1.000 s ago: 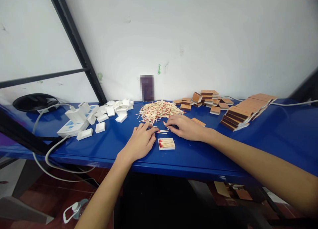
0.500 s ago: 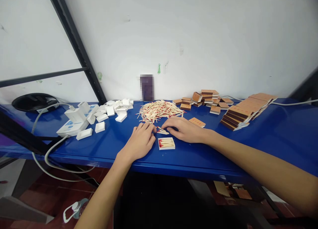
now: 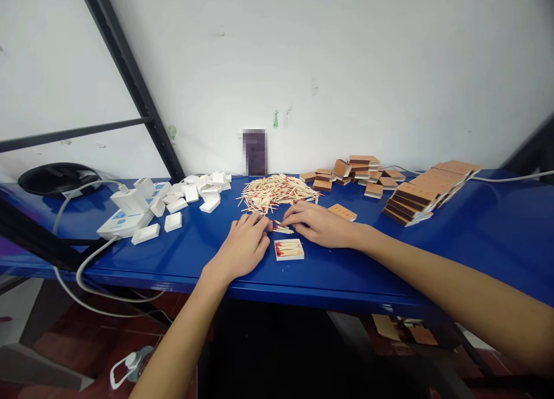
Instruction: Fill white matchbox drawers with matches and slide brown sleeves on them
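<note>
A small bunch of red-headed matches point(image 3: 283, 229) lies on the blue table between my two hands. My left hand point(image 3: 247, 244) rests to the left of it, with bent fingers by the match heads and the thumb apart from them. From the right, the index finger and thumb of my right hand point(image 3: 318, 225) close around the bunch at its plain ends. Just in front of the hands is a white matchbox tray point(image 3: 289, 259) partly filled with matches. Behind them spreads a large heap of loose matches point(image 3: 277, 191).
White matchbox trays point(image 3: 193, 192) lie scattered at the left, near a white power strip point(image 3: 125, 223) with cables. One matchbox sleeve point(image 3: 343, 212) lies beyond my right hand. More sleeves point(image 3: 363, 167) are piled behind it, and stacked matchboxes point(image 3: 422, 194) stand at the right. A black rack post point(image 3: 130, 70) rises at left.
My right index finger has shifted very slightly at the small bunch of matches. The whole view has moved a little; otherwise the hands and the tray stay as they were.
</note>
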Motion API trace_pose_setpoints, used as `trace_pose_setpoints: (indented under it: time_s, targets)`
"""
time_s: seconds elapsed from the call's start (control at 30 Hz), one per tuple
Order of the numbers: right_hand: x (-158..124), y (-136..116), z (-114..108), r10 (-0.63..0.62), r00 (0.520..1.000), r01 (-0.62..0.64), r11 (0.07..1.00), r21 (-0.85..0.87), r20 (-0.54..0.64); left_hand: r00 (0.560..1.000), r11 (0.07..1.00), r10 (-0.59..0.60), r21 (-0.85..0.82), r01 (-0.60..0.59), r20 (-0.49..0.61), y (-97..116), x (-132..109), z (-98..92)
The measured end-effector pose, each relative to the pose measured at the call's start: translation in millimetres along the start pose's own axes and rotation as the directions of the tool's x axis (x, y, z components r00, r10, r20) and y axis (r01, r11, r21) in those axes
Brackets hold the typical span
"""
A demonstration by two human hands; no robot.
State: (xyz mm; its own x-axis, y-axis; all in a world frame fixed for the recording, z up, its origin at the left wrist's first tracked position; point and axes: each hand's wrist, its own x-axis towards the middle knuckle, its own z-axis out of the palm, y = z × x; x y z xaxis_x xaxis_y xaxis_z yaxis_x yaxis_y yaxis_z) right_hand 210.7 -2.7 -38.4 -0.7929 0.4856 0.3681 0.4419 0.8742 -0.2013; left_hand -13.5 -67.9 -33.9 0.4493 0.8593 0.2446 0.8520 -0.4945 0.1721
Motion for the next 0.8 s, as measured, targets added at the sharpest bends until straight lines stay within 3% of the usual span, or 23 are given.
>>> trace_pose_setpoints:
  time_s: [0.8]
  targets:
    - [-1.6,-1.7,-0.2,0.082,0.997,-0.081,0.994,0.077,0.000,1.000,1.000,-0.010,0.004,0.010,0.011,1.7,0.0,-0.9]
